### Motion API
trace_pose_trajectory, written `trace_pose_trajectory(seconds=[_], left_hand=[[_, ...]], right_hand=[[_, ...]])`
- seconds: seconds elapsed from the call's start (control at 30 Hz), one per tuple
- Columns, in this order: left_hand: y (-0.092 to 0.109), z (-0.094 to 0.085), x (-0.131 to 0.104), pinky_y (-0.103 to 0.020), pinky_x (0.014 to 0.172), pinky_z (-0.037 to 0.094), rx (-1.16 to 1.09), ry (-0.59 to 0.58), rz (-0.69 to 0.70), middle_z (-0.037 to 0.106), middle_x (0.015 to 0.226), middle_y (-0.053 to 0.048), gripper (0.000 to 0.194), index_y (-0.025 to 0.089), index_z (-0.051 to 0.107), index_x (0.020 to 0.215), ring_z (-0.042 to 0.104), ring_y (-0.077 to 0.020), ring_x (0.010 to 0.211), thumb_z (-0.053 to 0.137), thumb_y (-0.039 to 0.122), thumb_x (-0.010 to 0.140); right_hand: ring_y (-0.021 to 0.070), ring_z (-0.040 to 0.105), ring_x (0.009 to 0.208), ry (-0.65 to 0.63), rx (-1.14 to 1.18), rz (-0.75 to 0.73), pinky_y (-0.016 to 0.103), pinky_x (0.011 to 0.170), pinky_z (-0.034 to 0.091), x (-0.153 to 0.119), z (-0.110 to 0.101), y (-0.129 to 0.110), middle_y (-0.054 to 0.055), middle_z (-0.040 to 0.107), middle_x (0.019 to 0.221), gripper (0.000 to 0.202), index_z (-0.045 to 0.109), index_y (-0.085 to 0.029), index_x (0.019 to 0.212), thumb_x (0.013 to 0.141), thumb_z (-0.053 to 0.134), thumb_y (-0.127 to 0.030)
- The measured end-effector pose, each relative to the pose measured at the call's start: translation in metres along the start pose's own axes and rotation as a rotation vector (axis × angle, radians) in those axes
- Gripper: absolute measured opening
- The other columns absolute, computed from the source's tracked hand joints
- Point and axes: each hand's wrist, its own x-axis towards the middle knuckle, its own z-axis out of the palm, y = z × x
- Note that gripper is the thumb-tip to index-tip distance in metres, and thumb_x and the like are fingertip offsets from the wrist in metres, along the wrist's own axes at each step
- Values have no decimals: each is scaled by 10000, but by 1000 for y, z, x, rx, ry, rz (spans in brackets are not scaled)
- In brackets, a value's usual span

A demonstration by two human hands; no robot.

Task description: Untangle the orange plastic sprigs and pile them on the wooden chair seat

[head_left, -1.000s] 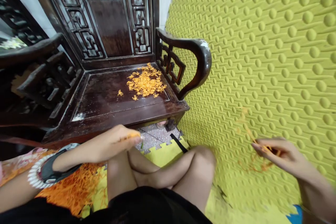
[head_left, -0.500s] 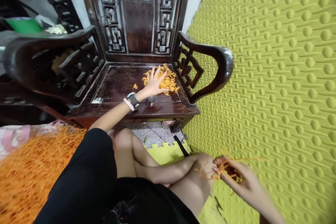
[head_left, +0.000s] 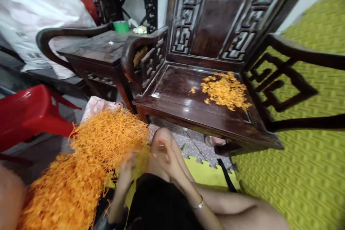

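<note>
Left hand (head_left: 125,173): motion-blurred; finger positions and any grip are unreadable. Right hand (head_left: 170,162): fingers blurred; contents, if any, cannot be identified. Orange smear (head_left: 140,158) between the hands: outline indistinct. Strand heap (head_left: 107,140): lower end cut off by the bottom edge. Orange pieces (head_left: 226,90): individual shapes too small to resolve. Wooden chair (head_left: 185,113): backrest top and one armrest end out of frame. Pale object (head_left: 214,140) under the seat: partly hidden, unidentified. Red stool (head_left: 24,115) and white bag (head_left: 43,10): cropped at left. Skin-toned form (head_left: 10,197), lower left: blurred, cropped.
</note>
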Motion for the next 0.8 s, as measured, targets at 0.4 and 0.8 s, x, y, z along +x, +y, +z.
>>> trace_pose_trajectory(seconds=[0.4,0.8], left_hand=[[-149,-141,65,-634,1127,199,146,1183,-574,310,1527,-202,579,92,295,1476,245,-372,1427,366,371,973],[-188,-117,55,-503,1192,107,32,1173,-512,268,1528,-266,639,-18,236,1479,195,-341,1456,311,364,972]], right_hand=[[280,674,932,188,-409,-97,458,821,570,15,-50,-9,110,694,1018,166,563,-237,1068,950,477,-316],[311,432,1336,-27,-1323,-161,496,1069,277,204,-179,16,190,514,1409,471,554,-129,1305,973,402,-426]])
